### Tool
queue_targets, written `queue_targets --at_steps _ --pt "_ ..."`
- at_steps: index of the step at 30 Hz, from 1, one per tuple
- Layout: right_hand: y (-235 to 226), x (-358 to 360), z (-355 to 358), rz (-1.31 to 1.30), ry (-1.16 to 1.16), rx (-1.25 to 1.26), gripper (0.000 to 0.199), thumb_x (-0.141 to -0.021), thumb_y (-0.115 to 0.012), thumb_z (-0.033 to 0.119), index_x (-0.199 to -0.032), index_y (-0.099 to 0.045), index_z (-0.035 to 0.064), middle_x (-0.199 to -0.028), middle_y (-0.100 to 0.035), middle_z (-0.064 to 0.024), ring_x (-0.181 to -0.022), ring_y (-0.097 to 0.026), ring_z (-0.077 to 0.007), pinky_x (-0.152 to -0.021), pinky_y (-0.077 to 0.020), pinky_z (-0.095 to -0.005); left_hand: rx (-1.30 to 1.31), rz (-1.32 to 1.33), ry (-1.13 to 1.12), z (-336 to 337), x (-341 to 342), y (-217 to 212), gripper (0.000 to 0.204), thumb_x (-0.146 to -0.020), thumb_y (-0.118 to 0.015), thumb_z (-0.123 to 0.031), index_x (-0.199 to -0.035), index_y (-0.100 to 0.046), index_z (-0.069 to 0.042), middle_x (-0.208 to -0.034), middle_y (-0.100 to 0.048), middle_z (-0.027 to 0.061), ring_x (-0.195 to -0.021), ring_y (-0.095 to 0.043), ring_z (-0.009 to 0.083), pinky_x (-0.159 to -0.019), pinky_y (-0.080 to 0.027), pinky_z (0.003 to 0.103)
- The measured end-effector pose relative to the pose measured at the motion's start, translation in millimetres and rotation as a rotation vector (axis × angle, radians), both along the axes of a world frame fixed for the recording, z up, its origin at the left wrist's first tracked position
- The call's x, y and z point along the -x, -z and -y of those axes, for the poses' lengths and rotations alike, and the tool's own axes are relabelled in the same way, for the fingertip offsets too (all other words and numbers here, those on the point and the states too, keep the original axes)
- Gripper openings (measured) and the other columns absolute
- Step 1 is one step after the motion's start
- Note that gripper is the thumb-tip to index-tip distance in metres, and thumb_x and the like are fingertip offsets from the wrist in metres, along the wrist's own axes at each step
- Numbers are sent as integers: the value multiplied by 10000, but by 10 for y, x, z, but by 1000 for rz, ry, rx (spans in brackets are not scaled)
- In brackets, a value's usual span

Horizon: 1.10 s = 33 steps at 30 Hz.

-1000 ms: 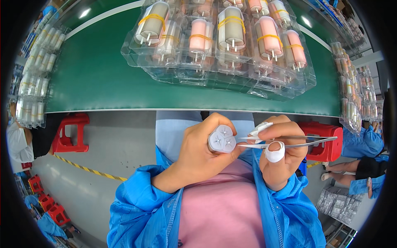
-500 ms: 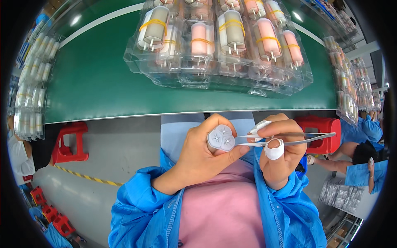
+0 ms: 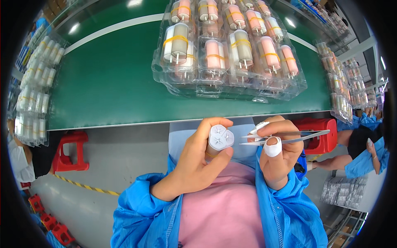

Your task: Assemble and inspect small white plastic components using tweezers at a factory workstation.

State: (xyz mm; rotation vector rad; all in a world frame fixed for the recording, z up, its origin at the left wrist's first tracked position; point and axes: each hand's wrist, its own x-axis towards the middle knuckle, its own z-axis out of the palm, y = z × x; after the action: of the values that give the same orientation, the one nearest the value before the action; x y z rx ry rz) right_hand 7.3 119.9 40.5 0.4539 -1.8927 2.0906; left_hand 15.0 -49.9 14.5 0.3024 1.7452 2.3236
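My left hand (image 3: 192,163) is closed around a bundle of three tubes (image 3: 221,137), held on end above my lap. Their pale caps point up at me, each with a small star-shaped mark in its middle. In my right hand (image 3: 281,151) is a pair of metal tweezers (image 3: 306,135), pinched between thumb and fingers. Its two tips are apart and point left at the bundle, with a small gap between them and the caps. White wrapping covers my right thumb and a fingertip. Most of the tubes' length is hidden by my left hand.
Beyond my hands, a green worktable (image 3: 103,87) carries clear plastic trays (image 3: 198,89) of pink, grey and white tube bundles with yellow bands. More loaded trays (image 3: 37,82) stand at the left. Red stools (image 3: 71,153) flank me. Another person (image 3: 364,144) is at the right.
The tweezer tips have drawn back from the caps, leaving a gap. The bundle has turned slightly in my left hand. The whole view has shifted, so the trays sit farther right.
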Motion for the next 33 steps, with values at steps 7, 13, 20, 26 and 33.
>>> queue_targets --at_steps 7,13,20,26,33 --pt "-43 47 80 -113 -27 -92 149 -769 -703 41 -889 -659 -37 -855 -659 -139 -761 -609 -188 -664 -479 -279 255 -212 -124 51 -8 -68 450 -783 -690 -27 -1182 -480 -16 -944 -584 139 -838 -598 236 -721 -466 317" --pt "-116 100 159 -184 -126 -227 188 -713 -746 28 -886 -681 -9 -847 -675 -133 -706 -634 -197 -600 -489 -273 282 -241 -164 126 -13 -59 492 -732 -716 -5 -1171 -496 -18 -1006 -569 155 -851 -588 284 -715 -463 344" --pt "-118 149 205 -302 -126 -362 192 -695 -757 37 -871 -686 7 -819 -666 -128 -652 -629 -225 -556 -493 -291 330 -320 -215 164 -3 -54 524 -693 -728 13 -1165 -500 -16 -1021 -567 151 -885 -564 310 -731 -450 366" --pt "-117 144 208 -304 -131 -309 196 -700 -745 38 -880 -684 -8 -816 -669 -135 -689 -630 -227 -600 -500 -291 321 -366 -240 161 -1 -23 505 -696 -739 22 -1142 -505 -15 -987 -555 143 -889 -564 290 -694 -459 343" --pt "17 83 220 -72 -83 -16 144 -789 -680 13 -917 -665 -50 -906 -658 -165 -809 -616 -180 -705 -490 -274 211 -466 -314 112 -3 33 523 -699 -755 58 -1135 -475 -10 -1012 -510 111 -875 -544 156 -736 -461 271"
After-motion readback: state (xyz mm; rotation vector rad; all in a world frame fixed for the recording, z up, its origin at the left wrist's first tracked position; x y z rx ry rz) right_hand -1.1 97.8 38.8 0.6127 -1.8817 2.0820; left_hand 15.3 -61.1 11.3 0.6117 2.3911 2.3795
